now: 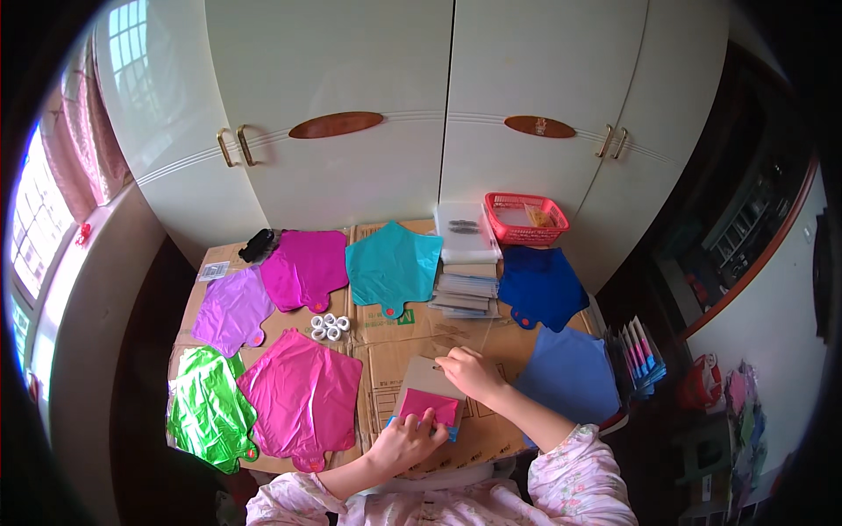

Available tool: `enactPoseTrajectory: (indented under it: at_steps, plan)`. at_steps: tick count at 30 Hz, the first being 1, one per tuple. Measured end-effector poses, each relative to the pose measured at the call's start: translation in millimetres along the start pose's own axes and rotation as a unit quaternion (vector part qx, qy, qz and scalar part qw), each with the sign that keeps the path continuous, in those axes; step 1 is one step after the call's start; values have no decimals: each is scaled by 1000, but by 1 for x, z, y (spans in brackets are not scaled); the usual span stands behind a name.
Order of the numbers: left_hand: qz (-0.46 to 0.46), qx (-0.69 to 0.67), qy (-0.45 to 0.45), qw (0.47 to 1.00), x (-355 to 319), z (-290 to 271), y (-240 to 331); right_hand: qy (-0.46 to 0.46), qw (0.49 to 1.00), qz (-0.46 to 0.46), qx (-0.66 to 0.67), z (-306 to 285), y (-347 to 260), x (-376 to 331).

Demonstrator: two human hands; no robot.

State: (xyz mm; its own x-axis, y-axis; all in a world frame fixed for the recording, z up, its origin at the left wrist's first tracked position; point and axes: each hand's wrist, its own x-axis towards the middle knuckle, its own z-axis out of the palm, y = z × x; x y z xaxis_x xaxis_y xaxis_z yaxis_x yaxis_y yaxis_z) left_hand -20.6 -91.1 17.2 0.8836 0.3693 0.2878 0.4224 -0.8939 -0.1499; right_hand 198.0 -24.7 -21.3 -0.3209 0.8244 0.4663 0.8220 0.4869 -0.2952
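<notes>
In front of me on the cardboard sheet lies a grey card point(425, 375). A folded pink foil sheet point(428, 405) rests on its lower part, with bits of blue showing at the edges. My left hand point(410, 445) presses curled fingers onto the pink foil and the card's lower end. At the card's top right corner my right hand point(471, 373) is closed in a pinch; a small dark spot shows by its fingertips, too small to make out. Left of the card is a flat pink foil balloon point(303, 394) with a rounded tab.
Around lie flat foil balloons: green point(208, 408), lilac point(232, 309), magenta point(307, 266), teal point(393, 263), dark blue point(542, 285). White rolls point(330, 327) sit mid-left. Stacked grey cards point(465, 291), clear bags point(465, 230), a red basket point(527, 231), a blue sheet point(570, 377) and upright packs point(636, 359) are right.
</notes>
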Motion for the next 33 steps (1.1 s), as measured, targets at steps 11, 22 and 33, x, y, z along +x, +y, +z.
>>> enactPoseTrajectory:
  at_steps: [11,22,33]
  plan:
    - [-24,-2,-49,999,13,5,-8,-40,995,-83,-24,-9,-13,-5]
    - [-16,53,5,998,28,25,-27,29,996,-54,57,-19,-19,1]
    - [-53,65,85,993,21,33,-22,80,456,370,806,-25,-66,-33]
